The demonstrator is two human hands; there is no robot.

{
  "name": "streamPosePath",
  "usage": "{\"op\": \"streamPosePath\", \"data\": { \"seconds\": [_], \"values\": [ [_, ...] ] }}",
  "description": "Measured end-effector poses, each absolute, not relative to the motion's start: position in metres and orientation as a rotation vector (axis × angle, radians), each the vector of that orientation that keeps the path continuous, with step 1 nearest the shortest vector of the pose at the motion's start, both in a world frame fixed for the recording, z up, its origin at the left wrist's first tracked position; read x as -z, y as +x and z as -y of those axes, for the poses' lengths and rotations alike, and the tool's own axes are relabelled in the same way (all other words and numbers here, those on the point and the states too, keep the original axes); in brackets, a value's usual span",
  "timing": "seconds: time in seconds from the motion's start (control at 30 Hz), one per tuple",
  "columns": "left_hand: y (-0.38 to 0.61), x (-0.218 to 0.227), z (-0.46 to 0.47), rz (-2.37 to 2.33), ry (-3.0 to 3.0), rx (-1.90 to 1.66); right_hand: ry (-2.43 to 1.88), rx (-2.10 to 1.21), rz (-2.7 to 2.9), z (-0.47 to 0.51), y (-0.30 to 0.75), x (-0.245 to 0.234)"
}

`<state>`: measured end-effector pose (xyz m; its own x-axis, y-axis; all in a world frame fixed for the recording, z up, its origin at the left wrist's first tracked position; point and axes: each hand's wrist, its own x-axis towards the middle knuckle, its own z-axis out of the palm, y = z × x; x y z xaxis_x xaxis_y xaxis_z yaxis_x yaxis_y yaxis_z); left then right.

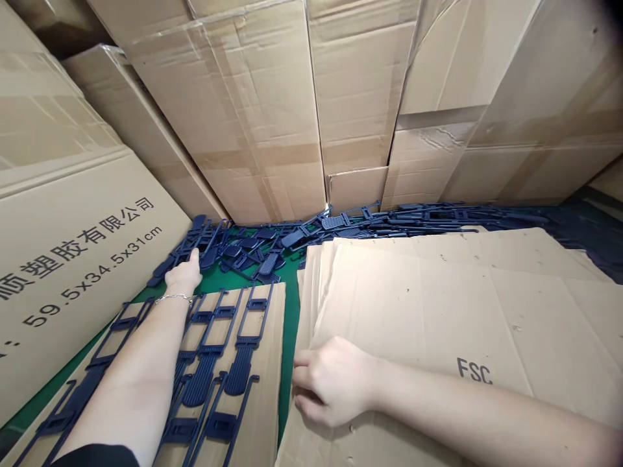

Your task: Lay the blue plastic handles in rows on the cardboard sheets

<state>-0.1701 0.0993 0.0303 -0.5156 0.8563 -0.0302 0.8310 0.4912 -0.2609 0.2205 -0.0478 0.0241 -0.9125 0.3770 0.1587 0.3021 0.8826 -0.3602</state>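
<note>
My left hand (pixel 183 275) reaches far forward to a loose heap of dark blue plastic parts (pixel 253 246) on the green surface, its fingers on one part at the heap's left end; I cannot see whether they close on it. A bracelet sits on that wrist. Under my left forearm, several of the same blue parts (pixel 233 350) lie in neat rows on a flat cardboard sheet (pixel 270 337). My right hand (pixel 333 379) rests on the left edge of a stack of flat cardboard sheets (pixel 438 305), fingers curled over the sheet edges.
Tall cardboard boxes (pixel 272 110) wall in the back. A printed carton (pixel 73 259) lies at the left. More blue parts (pixel 438 217) run along the back behind the stack. A strip of green table surface (pixel 291 318) shows between the two cardboard areas.
</note>
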Motion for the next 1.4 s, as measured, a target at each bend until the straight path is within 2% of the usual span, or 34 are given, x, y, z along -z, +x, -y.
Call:
{"op": "streamPosePath", "data": {
  "seconds": [0.37,0.67,0.93,1.2,1.3,1.4],
  "values": [
    [-0.164,-0.034,-0.097,2.466,-1.512,-0.404,-0.560,-0.464,2.837,0.050,0.219,-0.024],
    [-0.113,-0.021,-0.126,2.336,-1.748,-0.431,-0.570,-0.422,2.864,0.048,0.220,-0.024],
    [-0.106,-0.039,-0.124,2.471,-1.962,-0.420,-0.537,-0.405,2.862,0.048,0.220,-0.025],
    [-0.133,-0.061,-0.072,2.464,-2.021,-0.135,-0.529,-0.358,2.858,0.052,0.221,-0.027],
    [-0.150,-0.081,-0.020,2.426,-1.888,0.150,-0.531,-0.371,2.867,0.052,0.223,-0.027],
    [-0.177,-0.093,0.066,2.433,-1.649,0.264,-0.524,-0.388,2.874,0.052,0.224,-0.028]
  ]
}}
